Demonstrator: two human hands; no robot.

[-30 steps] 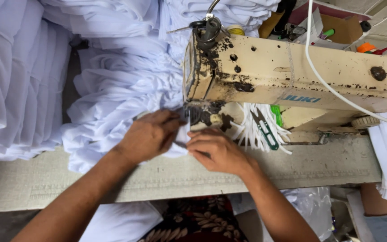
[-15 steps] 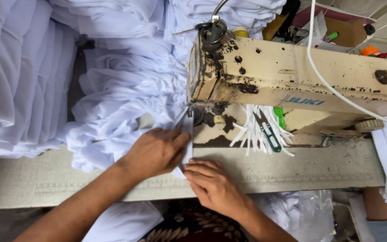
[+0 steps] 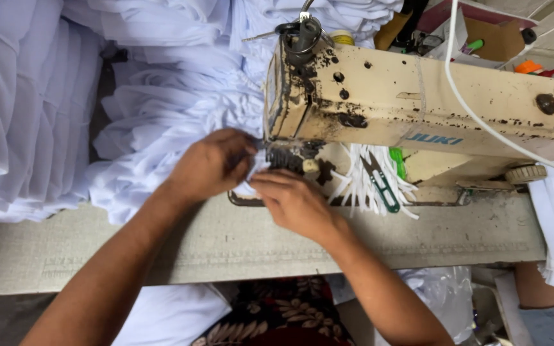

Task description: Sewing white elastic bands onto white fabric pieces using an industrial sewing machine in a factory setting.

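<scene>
Pinching a small white fabric piece [image 3: 251, 172] under the sewing machine [image 3: 418, 102] needle, your left hand [image 3: 209, 163] and right hand [image 3: 293, 202] are both clamping it; stitching looks barely begun.

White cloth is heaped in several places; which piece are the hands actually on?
The small white piece at the sewing machine's needle end, pinched between left hand and right hand. The other heaps lie untouched.

So I've got a small piece of white cloth [image 3: 253, 172] pinched flat between my left hand [image 3: 209, 165] and right hand [image 3: 293, 202], right up against the needle end of the worn, cream-coloured sewing machine [image 3: 418, 106], on the table edge.
</scene>
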